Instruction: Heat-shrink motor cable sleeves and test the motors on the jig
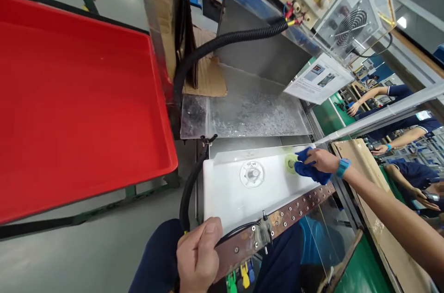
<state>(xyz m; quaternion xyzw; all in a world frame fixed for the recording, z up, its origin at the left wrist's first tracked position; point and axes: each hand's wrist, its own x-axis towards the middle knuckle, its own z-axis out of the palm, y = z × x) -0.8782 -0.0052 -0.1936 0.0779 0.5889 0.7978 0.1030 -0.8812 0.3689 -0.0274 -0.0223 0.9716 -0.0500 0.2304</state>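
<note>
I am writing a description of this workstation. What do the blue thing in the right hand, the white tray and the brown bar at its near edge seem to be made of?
The blue cloth under the right hand looks like soft fabric: it bunches and folds. The white tray seems smooth moulded plastic with a slight sheen. The brown bar looks like copper-toned metal, dull and stained, with rows of small holes; the left hand grips its end.

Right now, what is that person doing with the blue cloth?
A person presses a blue cloth with the right hand against a green ring on the white part. The left hand grips the end of the brown metal bar along the near edge, fingers curled shut. A red bin sits to the left, and other people's arms show farther right.
</note>
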